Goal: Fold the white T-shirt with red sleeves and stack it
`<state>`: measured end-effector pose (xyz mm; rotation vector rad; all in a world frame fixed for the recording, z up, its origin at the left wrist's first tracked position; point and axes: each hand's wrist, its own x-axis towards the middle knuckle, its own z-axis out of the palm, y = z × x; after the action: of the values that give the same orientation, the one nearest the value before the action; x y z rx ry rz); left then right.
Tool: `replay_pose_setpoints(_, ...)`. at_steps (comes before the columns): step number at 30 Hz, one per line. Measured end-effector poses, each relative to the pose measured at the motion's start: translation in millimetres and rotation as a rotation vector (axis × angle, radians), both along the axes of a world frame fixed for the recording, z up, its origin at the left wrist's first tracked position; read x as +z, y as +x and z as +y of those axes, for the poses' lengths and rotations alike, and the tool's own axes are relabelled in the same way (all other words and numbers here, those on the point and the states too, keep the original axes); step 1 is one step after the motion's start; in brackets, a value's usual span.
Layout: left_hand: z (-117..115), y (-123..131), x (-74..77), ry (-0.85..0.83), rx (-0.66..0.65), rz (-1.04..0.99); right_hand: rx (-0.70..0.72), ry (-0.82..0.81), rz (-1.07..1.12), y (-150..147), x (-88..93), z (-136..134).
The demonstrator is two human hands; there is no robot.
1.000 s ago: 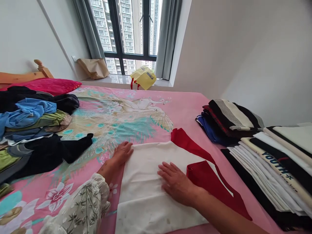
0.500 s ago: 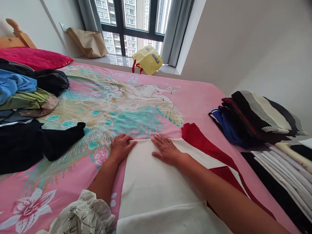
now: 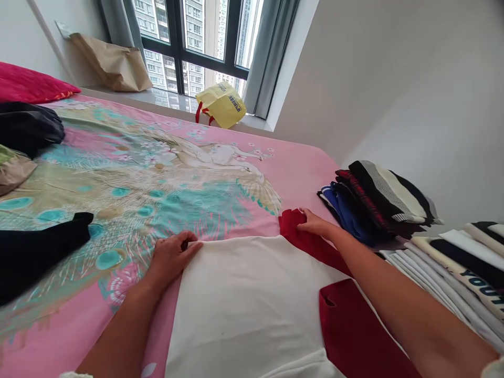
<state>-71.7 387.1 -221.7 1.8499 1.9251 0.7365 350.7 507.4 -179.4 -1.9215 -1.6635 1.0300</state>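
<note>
A white garment with dark red parts (image 3: pixel 244 294) lies spread on the bed in front of me, part of it folded over. At its far left corner, my left hand (image 3: pixel 171 260) grips the white edge between thumb and curled fingers. My right hand (image 3: pixel 315 222) is closed on the edge of the red strip (image 3: pixel 293 227) at the far right of the same garment. Another red section (image 3: pixel 354 325) shows beneath my right forearm, which hides part of the garment's right side.
The bed has a pink patterned sheet (image 3: pixel 197 194). Folded clothes (image 3: pixel 378 199) are stacked at the right, with lighter folded ones (image 3: pixel 452 278) nearer. A black garment (image 3: pixel 43 252) and other clothes (image 3: pixel 27 128) lie left. A yellow bag (image 3: pixel 222 105) and brown paper bag (image 3: pixel 114 63) stand by the window.
My right hand has left the white cloth, where it lay flat, and moved right to take the red strip. My left hand stays at the corner. The view has shifted to the right.
</note>
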Motion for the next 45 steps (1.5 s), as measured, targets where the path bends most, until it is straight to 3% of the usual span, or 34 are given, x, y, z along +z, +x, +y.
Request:
replay_pose_setpoints(5,0.3,-6.9,4.5,-0.159,-0.049,-0.113,-0.012,-0.143,0.12,-2.1,-10.2,21.9)
replay_pose_setpoints(8,0.9,-9.7,2.6,-0.146,-0.085,-0.123,-0.051,-0.111,0.257,6.2,-6.0,17.8)
replay_pose_setpoints(13,1.6,-8.2,1.1,-0.135,-0.097,-0.262,-0.066,0.074,0.499,25.9,23.1,-14.6)
replay_pose_setpoints(17,-8.3,2.4,14.6,-0.257,-0.049,-0.513,-0.044,0.171,0.618,32.2,55.3,-49.6)
replay_pose_setpoints(19,-19.8,7.1,25.6,-0.289,-0.053,-0.547,-0.027,0.204,0.659,34.4,70.2,-68.3)
replay_pose_setpoints(23,-60.3,14.0,57.7,-0.113,-0.102,-0.226,-0.002,0.26,0.696,46.7,97.5,-115.6)
replay_pose_setpoints(27,-118.5,28.9,89.3,0.115,-0.291,0.062,0.048,0.311,0.592,70.8,112.9,-183.9)
replay_pose_setpoints(29,-145.2,38.8,92.9,0.131,-0.366,0.174,0.058,0.308,0.503,84.5,107.7,-219.4)
replay_pose_setpoints(32,-172.5,48.5,80.1,0.055,-0.421,0.303,0.063,0.244,0.401,102.6,79.1,-263.0)
replay_pose_setpoints(35,-184.4,49.1,64.1,0.012,-0.417,0.337,0.096,0.171,0.332,115.3,40.1,-289.9)
replay_pose_setpoints(38,-189.4,44.7,62.2,0.025,-0.397,0.376,0.137,0.205,0.192,123.8,16.4,-302.4)
replay_pose_setpoints(41,-195.9,37.7,67.9,0.035,-0.402,0.435,0.242,0.349,-0.034,125.6,18.2,-308.0)
replay_pose_setpoints(43,-200.5,32.4,70.3,0.061,-0.382,0.446,0.319,0.454,-0.177,120.0,28.9,-310.0)
replay_pose_setpoints(45,-203.1,28.6,71.5,0.098,-0.315,0.427,0.305,0.499,-0.229,109.7,40.8,-309.5)
